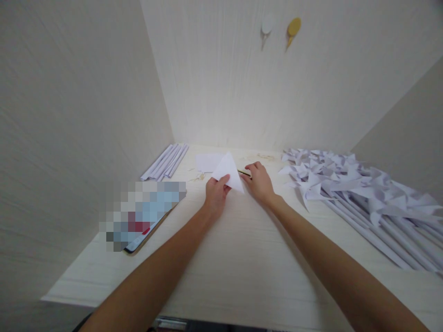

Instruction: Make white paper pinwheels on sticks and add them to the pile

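My left hand (217, 191) pinches a folded piece of white paper (228, 171), thumb on top and fingers beneath. The paper is roughly a triangle, tilted above the table. Just right of it, my right hand (259, 180) has its fingers around a thin dark and gold stick-like tool (244, 173). The tool's far end points at the paper's edge, and its exact kind is too small to make out. Behind the folded paper lies a flat white sheet (206, 161), partly hidden by it.
Several rolled paper sticks (166, 162) lie at the back left. A phone (152, 221), partly pixelated, rests at the left. Many white paper pinwheels (332, 173) on paper sticks (374, 230) are heaped at the right. Small pale loose bits (200, 176) lie near the sheet. Two hooks (294, 27) are on the wall.
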A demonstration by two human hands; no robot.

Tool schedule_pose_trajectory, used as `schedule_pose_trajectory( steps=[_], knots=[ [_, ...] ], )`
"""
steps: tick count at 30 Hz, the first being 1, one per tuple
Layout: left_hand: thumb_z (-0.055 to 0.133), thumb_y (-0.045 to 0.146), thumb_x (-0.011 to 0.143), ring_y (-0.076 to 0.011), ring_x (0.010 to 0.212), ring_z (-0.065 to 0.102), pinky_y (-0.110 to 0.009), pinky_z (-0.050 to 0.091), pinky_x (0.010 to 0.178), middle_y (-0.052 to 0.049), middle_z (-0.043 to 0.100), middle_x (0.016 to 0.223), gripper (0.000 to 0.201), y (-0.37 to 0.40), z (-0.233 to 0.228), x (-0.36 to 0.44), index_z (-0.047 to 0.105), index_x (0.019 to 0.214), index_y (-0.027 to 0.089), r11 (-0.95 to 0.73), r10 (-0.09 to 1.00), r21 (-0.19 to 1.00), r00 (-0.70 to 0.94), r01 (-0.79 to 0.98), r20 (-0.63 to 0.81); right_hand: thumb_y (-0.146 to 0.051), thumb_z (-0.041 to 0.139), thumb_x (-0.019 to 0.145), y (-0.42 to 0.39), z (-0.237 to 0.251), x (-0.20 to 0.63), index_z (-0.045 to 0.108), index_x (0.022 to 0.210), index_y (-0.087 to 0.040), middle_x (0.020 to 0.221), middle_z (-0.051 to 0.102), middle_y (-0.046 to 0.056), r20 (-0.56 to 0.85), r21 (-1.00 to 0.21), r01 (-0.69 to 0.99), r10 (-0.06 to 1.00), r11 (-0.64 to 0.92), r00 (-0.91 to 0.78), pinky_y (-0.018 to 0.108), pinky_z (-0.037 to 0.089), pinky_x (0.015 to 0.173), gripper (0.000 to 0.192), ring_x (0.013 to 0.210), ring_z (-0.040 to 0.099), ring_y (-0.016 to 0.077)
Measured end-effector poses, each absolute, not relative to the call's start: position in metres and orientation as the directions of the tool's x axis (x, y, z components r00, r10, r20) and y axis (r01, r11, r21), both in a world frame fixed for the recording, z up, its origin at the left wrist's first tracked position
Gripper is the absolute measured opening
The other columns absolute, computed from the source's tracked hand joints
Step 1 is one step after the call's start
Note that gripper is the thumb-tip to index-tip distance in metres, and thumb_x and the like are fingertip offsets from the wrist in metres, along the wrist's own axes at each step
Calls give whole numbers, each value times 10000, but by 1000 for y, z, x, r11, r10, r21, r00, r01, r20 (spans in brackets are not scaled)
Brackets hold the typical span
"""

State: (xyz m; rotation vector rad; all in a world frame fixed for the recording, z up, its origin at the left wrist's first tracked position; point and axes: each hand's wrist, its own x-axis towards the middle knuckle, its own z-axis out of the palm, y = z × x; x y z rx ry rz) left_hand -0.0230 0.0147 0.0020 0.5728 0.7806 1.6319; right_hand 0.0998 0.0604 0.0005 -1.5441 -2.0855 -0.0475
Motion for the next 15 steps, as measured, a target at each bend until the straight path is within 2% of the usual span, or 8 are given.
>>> schedule_pose_trajectory(
  steps=[3, 5, 9, 15],
  knots=[
    [510, 180, 694, -138, 716, 642, -259, 492, 685, -38, 675, 731, 150, 13, 2, -21, 576, 822, 139, -50, 996, 785, -88, -618, -6, -254, 453, 831, 68, 4, 89, 555, 1032, -120, 1090, 541, 158, 288, -154, 959, 939, 240, -188, 350, 403, 755, 262, 1012, 483, 281],
    [479, 202, 725, -137, 673, 647, -258, 498, 651, -38, 677, 724, 172, 11, 2, -21, 561, 864, 144, -16, 999, 826, -33, -564, -3, -249, 413, 850, 71, 6, 82, 538, 1053, -123, 1112, 530, 165, 227, -128, 973, 961, 191, -159, 354, 398, 760, 271, 1029, 469, 281],
    [504, 192, 718, -117, 572, 635, -230, 485, 576, -31, 682, 729, 229, 11, 3, -24, 501, 943, 154, -21, 998, 865, -55, -501, -8, -233, 369, 871, 76, 8, 77, 500, 1076, -107, 1130, 521, 180, 168, -141, 977, 977, 159, -135, 363, 382, 790, 274, 1047, 456, 274],
    [499, 175, 727, -104, 511, 618, -205, 460, 527, -19, 671, 688, 215, 17, 3, -32, 457, 937, 151, -50, 992, 871, -129, -490, -16, -247, 384, 875, 82, 5, 77, 472, 1092, -42, 1159, 502, 248, 101, -190, 976, 991, 103, -85, 420, 368, 837, 311, 1093, 455, 307]
  ],
)
